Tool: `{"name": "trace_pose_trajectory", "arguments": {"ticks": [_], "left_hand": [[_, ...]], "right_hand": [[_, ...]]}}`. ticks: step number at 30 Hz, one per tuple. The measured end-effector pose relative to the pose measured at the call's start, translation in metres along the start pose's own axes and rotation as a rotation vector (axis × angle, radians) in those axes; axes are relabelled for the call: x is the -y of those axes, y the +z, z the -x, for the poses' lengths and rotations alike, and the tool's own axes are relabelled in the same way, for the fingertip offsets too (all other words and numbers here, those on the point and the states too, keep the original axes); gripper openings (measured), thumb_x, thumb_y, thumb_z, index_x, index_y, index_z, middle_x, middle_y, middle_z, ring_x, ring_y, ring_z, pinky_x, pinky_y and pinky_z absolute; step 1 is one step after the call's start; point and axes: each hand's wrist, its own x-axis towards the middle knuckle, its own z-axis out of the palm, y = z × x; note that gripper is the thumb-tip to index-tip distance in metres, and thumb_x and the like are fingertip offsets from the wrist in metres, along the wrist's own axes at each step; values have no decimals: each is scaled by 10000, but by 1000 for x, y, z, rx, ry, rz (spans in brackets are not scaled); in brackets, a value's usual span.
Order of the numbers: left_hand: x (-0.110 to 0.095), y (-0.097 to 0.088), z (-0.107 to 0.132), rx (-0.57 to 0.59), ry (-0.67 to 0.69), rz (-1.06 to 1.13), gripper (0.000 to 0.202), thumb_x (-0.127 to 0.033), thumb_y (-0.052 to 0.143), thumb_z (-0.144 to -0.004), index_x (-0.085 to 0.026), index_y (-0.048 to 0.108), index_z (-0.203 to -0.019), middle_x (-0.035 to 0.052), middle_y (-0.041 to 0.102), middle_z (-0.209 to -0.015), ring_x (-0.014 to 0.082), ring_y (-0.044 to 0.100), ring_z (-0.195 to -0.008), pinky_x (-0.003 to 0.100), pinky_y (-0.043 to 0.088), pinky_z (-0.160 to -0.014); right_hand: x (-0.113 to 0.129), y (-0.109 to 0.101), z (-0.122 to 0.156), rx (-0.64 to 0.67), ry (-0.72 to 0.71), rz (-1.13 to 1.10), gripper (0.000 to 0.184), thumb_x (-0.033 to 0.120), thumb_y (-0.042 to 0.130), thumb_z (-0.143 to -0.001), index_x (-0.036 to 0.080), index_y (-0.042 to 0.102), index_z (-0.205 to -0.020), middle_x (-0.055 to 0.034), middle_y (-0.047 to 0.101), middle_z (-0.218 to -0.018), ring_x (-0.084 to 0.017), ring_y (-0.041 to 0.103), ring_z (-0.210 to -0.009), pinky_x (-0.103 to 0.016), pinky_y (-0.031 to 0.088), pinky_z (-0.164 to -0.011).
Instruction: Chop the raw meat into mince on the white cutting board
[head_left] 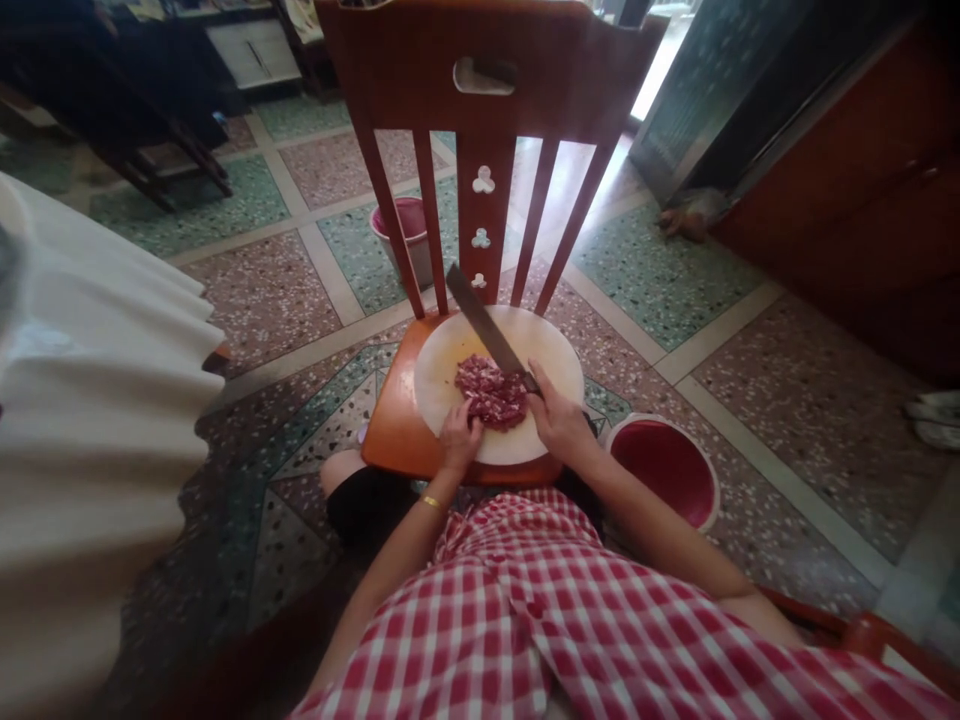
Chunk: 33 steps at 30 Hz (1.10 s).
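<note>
A round pale cutting board (pixel 555 350) lies on the seat of a wooden chair (pixel 390 435). A heap of chopped red meat (pixel 491 391) sits in the board's middle. My right hand (pixel 556 418) grips the handle of a cleaver (pixel 480 318), whose blade is raised and slants up and away to the left over the meat. My left hand (pixel 460 436) rests with curled fingers on the board's near edge, touching the left side of the meat pile. A gold bracelet circles my left wrist.
A red bucket (pixel 666 470) stands on the tiled floor right of the chair. A pink bucket (pixel 409 232) stands behind the chair back (pixel 487 90). White cloth (pixel 90 420) fills the left side. A dark wooden cabinet (pixel 862 180) stands at the right.
</note>
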Motion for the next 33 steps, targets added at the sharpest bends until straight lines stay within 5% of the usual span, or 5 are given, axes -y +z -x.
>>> {"name": "trace_pose_trajectory", "arguments": {"ticks": [6, 13, 18, 23, 33], "left_hand": [[-1, -3, 0, -26, 11, 100, 321, -171, 441, -801, -164, 510, -1114, 71, 581, -927, 169, 539, -874, 292, 439, -805], [0, -1, 0, -49, -17, 100, 269, -194, 458, -794, -154, 521, -1052, 69, 583, -907, 170, 545, -842, 298, 443, -788], [2, -1, 1, -44, -21, 112, 202, -218, 449, -809, -149, 532, -979, 63, 580, -857, 161, 545, -797, 282, 446, -749], [1, 0, 1, -48, -18, 74, 223, -204, 447, -800, -153, 528, -1002, 69, 577, -887, 170, 538, -833, 292, 438, -774], [2, 2, 1, -41, -21, 57, 220, -203, 454, -797, -167, 530, -1000, 65, 580, -887, 174, 547, -849, 295, 439, -782]], "right_hand": [[-17, 18, 6, 221, 75, 53, 517, 257, 364, -893, 236, 264, -1400, -98, 575, -1203, -241, 620, -955, -365, 493, -821], [-5, 4, 7, 35, -39, 21, 542, 260, 285, -918, 167, 147, -1434, -131, 521, -1261, -232, 580, -1025, -353, 453, -890], [-14, 15, 12, 250, 64, 69, 503, 264, 342, -899, 268, 271, -1397, -61, 642, -1092, -218, 635, -901, -339, 490, -817], [-12, 6, 12, 49, -19, 49, 518, 279, 272, -920, 201, 193, -1426, -114, 598, -1160, -223, 606, -966, -347, 449, -880], [-9, -5, 10, 44, 2, 48, 508, 287, 278, -921, 213, 218, -1420, -100, 606, -1152, -230, 603, -964, -356, 449, -876]]}}
